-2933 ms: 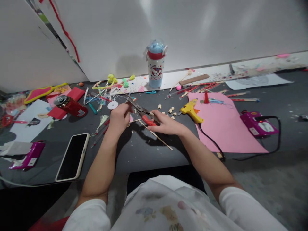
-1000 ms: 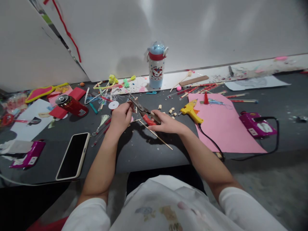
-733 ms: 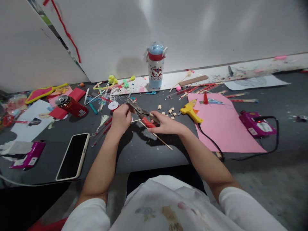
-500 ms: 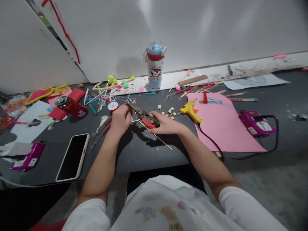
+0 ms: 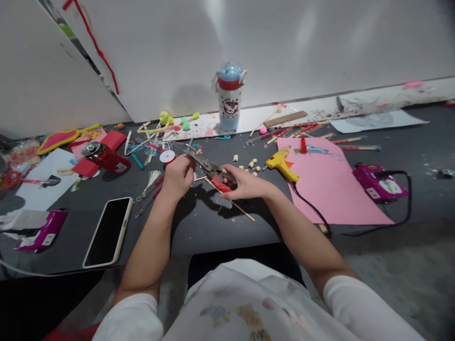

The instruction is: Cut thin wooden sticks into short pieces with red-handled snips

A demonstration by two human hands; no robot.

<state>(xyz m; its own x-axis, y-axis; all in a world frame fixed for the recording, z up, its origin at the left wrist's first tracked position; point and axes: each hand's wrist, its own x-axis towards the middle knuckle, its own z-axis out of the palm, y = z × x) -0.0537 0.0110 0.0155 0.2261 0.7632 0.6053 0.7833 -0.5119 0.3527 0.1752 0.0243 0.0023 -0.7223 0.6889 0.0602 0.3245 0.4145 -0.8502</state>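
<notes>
My right hand (image 5: 245, 182) is wrapped around the red handles of a pair of metal snips (image 5: 208, 166), whose blades point to the upper left and stand slightly apart. Close beside the blades, my left hand (image 5: 178, 174) is closed in a pinch. It grips what looks like a thin wooden stick (image 5: 198, 151), mostly hidden, with a pale end showing past the blades. Under the snips a long thin wooden strip (image 5: 243, 210) lies on the dark table (image 5: 213, 232). Several short wooden pieces (image 5: 252, 164) are scattered just beyond my right hand.
A drinking bottle (image 5: 229, 102) stands at the back. To the right are a yellow glue gun (image 5: 284, 163), pink paper (image 5: 330, 194) and a purple power strip (image 5: 380, 183). On the left lie a phone (image 5: 108, 232), a red can (image 5: 106, 157) and a ribbon spool (image 5: 167, 156).
Both hands stay in nearly the same place. The snips' handles and blades have shifted slightly, and the pale end by the blades looks shorter than one second ago.
</notes>
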